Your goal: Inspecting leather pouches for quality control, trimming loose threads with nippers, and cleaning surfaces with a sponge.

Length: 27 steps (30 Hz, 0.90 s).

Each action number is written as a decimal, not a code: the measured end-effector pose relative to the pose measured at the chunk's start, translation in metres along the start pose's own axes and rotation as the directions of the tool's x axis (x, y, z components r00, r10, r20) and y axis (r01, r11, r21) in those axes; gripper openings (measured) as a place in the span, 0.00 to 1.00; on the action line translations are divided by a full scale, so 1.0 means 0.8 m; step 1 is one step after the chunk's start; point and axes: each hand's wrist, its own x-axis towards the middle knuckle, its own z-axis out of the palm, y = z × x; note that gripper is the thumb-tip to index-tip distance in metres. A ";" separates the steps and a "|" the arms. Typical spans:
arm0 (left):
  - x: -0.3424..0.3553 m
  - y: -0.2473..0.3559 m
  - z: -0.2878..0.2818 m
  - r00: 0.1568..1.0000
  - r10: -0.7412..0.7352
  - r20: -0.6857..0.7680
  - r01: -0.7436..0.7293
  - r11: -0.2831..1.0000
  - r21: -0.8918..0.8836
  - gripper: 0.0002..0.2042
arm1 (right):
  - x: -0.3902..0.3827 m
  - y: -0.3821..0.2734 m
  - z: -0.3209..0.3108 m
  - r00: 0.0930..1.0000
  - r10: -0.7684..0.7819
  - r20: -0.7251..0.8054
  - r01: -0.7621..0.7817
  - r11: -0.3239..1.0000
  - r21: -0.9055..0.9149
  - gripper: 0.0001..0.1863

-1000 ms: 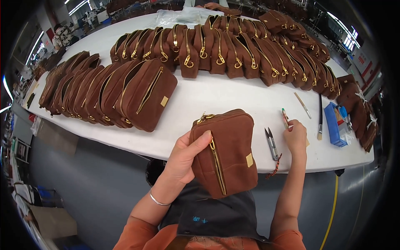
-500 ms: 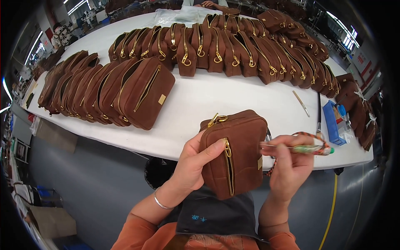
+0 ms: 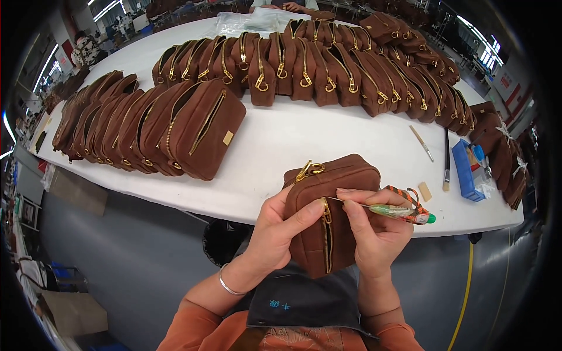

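A small brown leather zip bag (image 3: pixel 305 253) is held upright just off the table's near edge, gripped by my left hand (image 3: pixel 270 234). My left thumb presses beside the top end of its gold front zipper (image 3: pixel 327 237). My right hand (image 3: pixel 377 237) pinches an awl (image 3: pixel 389 211), a thin metal point on a translucent handle with a green end and an orange-and-black cord. Its tip reaches the upper end of the zipper near my left thumb; whether it pierces the leather I cannot tell. A gold clasp ring (image 3: pixel 311 169) sits on the bag's top edge.
Many like bags stand in rows at the left (image 3: pixel 134 128) and back (image 3: pixel 293 70) of the white table (image 3: pixel 275 146). To the right lie a brush (image 3: pixel 446 169), a slim pointed tool (image 3: pixel 421 143), a tan block (image 3: pixel 424 192) and a blue tray (image 3: pixel 464 169). A person sits across.
My right hand has moved left with the awl, from beside the bag to its front, bringing the tip to the zipper's top. The bag has shifted slightly right.
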 end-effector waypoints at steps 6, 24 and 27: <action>0.001 -0.003 -0.003 1.000 0.007 -0.007 -0.006 1.000 0.013 0.16 | 0.003 0.003 0.005 0.998 -0.054 -0.036 0.051 0.996 -0.073 0.04; 0.006 -0.015 -0.013 0.994 0.040 -0.098 -0.039 0.999 0.006 0.14 | 0.003 0.057 0.020 0.797 -0.562 0.222 0.597 0.678 -0.429 0.11; 0.011 -0.017 -0.020 0.991 0.028 -0.133 -0.027 1.000 0.009 0.14 | 0.007 0.066 0.022 0.809 -0.548 0.214 0.579 0.677 -0.454 0.12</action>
